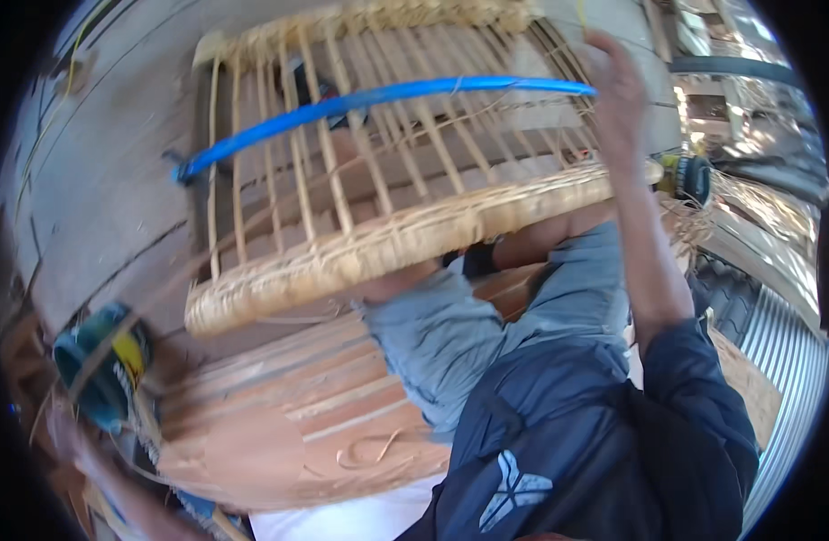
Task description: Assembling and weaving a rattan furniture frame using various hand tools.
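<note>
The pale cane frame (pixel 414 236), thin rods between two wrapped rails, lies over the person's legs (pixel 545 242), a curved blue strip (pixel 387 92) above it. The right hand (pixel 620 90) is raised at the frame's right; the blurred left hand (pixel 64 435) hangs low, apart from it. I cannot tell what either hand's fingers hold
</note>
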`<state>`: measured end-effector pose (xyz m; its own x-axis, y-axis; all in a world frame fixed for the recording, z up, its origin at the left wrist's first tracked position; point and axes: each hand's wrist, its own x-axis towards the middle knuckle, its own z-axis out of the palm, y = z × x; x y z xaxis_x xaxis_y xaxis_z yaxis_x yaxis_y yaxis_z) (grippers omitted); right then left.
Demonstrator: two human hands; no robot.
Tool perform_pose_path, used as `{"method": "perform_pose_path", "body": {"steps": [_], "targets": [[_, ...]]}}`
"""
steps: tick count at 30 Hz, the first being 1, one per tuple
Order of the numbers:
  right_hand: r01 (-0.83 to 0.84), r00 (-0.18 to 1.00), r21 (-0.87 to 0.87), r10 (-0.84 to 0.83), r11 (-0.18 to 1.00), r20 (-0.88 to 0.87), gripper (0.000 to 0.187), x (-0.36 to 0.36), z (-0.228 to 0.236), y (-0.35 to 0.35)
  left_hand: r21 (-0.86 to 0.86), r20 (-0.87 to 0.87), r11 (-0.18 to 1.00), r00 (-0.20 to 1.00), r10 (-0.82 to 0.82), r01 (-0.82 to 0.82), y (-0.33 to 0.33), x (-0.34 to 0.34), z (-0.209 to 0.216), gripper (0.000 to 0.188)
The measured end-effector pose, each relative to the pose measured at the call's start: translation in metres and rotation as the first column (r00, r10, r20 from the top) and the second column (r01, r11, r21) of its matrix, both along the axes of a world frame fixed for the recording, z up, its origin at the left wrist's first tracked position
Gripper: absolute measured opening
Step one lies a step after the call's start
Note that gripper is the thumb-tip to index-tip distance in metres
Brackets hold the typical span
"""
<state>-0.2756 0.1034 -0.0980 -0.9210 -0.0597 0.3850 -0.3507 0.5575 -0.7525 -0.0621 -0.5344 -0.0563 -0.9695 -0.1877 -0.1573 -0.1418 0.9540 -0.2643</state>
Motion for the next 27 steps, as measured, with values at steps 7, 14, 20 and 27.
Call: {"method": "perform_pose_path", "body": {"steps": [7,14,20,27], "targets": [[0.649,0.596,0.122,-0.601,0.751,0.533,0.045,0.035,-0.035,0.25,-0.449,-0.122,0.892,0.993,0.0,-0.055,-0.074,0.061,-0.064,0.028],[0.561,0.116,0.343,-0.482,0.753,0.869,0.045,-0.003,-0.082,0.218,0.785,0.299,0.511,0.937,0.18,-0.349,0.11,-0.043,-0.103,0.049],[0.83,0.557,-0.343,-0.603,0.44,0.571,0.027,-0.007,-0.081,0.255,0.656,0.316,0.686,0.94,0.128,-0.314,0.109,-0.04,-0.088,0.032],[0.741,0.631,-0.292,-0.478,0.605,0.611,0.015,0.001,-0.051,0.291,-0.018,0.197,0.866,0.847,0.494,-0.5,-0.037,0.012,-0.011,0.03]]}}
